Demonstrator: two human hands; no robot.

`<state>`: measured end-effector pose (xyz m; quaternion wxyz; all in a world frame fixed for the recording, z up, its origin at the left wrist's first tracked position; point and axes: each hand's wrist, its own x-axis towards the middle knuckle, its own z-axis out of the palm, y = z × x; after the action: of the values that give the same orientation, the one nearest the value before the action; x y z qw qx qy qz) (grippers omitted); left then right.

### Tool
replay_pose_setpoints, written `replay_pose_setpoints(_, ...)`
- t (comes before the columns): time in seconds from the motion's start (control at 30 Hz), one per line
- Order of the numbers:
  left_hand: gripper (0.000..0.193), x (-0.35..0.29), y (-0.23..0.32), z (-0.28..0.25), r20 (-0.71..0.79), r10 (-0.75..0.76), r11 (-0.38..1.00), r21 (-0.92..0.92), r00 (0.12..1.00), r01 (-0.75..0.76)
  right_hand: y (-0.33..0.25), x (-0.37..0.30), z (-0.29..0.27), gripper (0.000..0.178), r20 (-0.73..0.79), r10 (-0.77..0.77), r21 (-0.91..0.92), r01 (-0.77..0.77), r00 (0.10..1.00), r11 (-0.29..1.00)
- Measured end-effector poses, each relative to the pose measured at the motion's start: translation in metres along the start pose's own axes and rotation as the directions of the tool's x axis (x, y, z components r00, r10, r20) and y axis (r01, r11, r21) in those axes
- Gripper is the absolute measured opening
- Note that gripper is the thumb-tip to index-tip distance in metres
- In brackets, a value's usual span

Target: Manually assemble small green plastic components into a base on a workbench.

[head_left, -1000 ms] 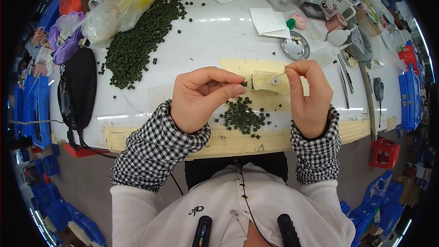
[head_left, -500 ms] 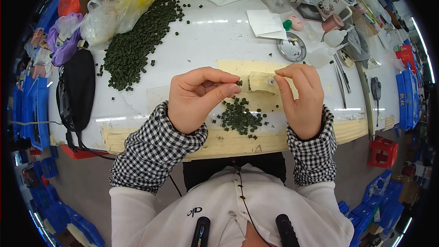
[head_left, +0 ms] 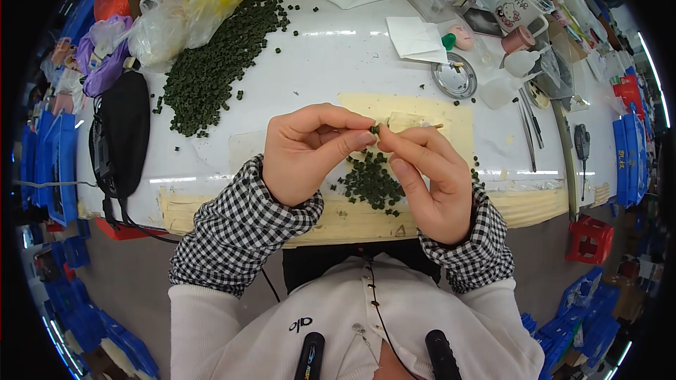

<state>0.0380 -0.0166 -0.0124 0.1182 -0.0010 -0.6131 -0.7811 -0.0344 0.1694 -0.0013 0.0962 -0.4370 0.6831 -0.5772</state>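
My left hand pinches a small dark green spool-shaped piece between thumb and forefinger. The right hand comes in from the other side, its forefinger tip against or very close to that piece and its thumb held apart below. Just behind the fingertips is a cream-coloured block, partly hidden by the right hand; a thin brownish stick pokes out at its right end. A small heap of loose dark green pieces lies under the hands, on the near side.
A large pile of similar green pieces spreads at the back left, beside clear plastic bags and a black pouch. Toward the right are a round metal dish, white tissue, tweezers and a mug.
My right hand has left the block's right end and moved left and nearer, its forefinger reaching the piece in my left hand. The left hand keeps its pinch.
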Motion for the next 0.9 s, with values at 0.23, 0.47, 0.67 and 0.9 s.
replay_pose_setpoints(0.23, 0.017, 0.0, -0.004, 0.0, 0.007, 0.061, 0.996, 0.062, 0.998, -0.062, 0.009, 0.0, -0.001, 0.035, 0.037, 0.016, 0.097, -0.019, 0.999, 0.995)
replay_pose_setpoints(0.47, 0.018, -0.001, -0.006, -0.002, 0.01, 0.042, 0.998, 0.051, 0.999, -0.043, 0.011, -0.001, -0.003, 0.034, 0.057, -0.003, 0.057, 0.0, 0.998, 0.998)
replay_pose_setpoints(0.67, 0.016, 0.006, 0.001, -0.004, 0.023, 0.031, 0.997, 0.076, 0.999, -0.032, 0.004, 0.001, -0.002, 0.033, 0.011, 0.016, 0.018, -0.016, 1.0, 1.0)
replay_pose_setpoints(0.9, 0.014, 0.013, 0.011, -0.017, 0.147, -0.295, 0.863, 0.465, 0.944, 0.197, 0.014, -0.033, -0.067, 0.015, -0.341, 0.074, -0.409, -0.218, 0.937, 0.886)
